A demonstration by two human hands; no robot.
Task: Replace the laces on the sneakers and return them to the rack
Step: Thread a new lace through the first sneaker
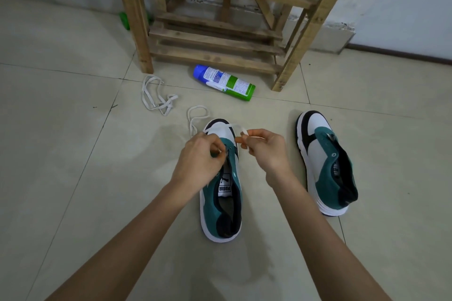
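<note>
My left grip (pixel 200 154) pinches the white lace (pixel 189 117) at the near sneaker's (pixel 220 205) front eyelets, steadying it on the floor. My right grip (pixel 266 146) pinches the other end, ready to thread. The second sneaker (pixel 327 161) sits unlaced alongside, with a spare lace (pixel 166 103) by the rack (pixel 215 39).

Over a teal-and-white sneaker (pixel 221 203) on a tiled floor (pixel 73 129), a person's left hand (pixel 199 154) pinches a white lace (pixel 230 126) at the front eyelets. The right hand (pixel 265 148) pinches it further along, across the toe. A second sneaker (pixel 327 166) stands well apart to the right, while a spare lace (pixel 156 98) and a fallen can (pixel 225 83) lie near the foot of a wooden rack (pixel 220 39).
</note>
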